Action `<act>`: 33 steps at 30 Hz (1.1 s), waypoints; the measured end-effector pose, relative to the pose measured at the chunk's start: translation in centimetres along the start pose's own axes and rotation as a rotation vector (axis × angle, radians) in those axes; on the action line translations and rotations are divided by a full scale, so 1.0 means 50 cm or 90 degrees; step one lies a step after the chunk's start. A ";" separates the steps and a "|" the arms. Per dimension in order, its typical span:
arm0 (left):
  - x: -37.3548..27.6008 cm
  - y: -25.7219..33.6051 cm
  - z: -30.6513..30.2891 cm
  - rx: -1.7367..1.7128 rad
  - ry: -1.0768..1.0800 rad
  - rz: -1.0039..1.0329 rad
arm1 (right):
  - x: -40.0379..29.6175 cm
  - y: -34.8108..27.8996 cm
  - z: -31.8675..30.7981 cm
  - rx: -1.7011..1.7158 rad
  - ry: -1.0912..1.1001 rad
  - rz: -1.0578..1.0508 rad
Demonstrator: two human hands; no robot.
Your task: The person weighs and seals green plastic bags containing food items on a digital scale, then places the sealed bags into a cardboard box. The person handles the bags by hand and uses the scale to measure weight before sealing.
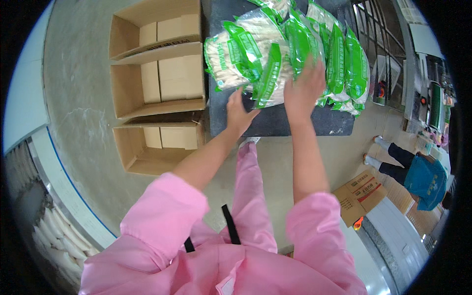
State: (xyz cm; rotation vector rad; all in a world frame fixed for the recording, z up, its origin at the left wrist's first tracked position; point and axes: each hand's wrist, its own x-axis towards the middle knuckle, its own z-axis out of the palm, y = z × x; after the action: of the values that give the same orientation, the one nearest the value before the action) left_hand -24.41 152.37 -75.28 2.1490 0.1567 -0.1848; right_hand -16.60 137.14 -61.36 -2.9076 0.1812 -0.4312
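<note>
Several clear plastic bags with green printed panels lie heaped on a dark table (332, 125) in front of me. Pale, stick-like pieces show through them. My left hand (238, 112) is at the near edge of the heap, thumb and fingers apart. Its fingertips are close to a flat-lying bag (225, 59), and its thumb is by the lower corner of another bag (271, 79). Over the middle of the heap, my right hand (306, 86) reaches onto a green-fronted bag (300, 37). Motion blurs its fingers, so I cannot tell whether they grip the plastic.
Left of the table stand three open cardboard boxes in a row: a far box (125, 37), a middle box (127, 88) and a near box (125, 151). At right are a printed carton (359, 195), an orange-handled tool (358, 223) and a person in a teal top (426, 180).
</note>
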 end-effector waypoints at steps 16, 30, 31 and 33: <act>0.093 0.132 0.231 -0.148 -0.040 -0.233 | 0.132 0.276 0.048 -0.054 -0.243 0.131; -0.333 -0.177 -0.418 -0.554 -0.272 -0.458 | -0.223 0.172 -0.102 0.472 -0.445 0.440; -0.352 -0.186 -0.476 -0.568 -0.252 -0.493 | -0.301 0.104 -0.089 0.462 -0.495 0.599; -0.368 -0.238 -0.569 -0.615 -0.232 -0.558 | -0.456 -0.026 -0.016 0.626 -0.566 0.751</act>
State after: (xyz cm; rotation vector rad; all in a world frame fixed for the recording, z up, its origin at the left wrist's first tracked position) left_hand -42.57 181.88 -65.90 0.9546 0.7897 -0.8099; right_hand -38.39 141.65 -66.57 -1.4088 1.0378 0.7326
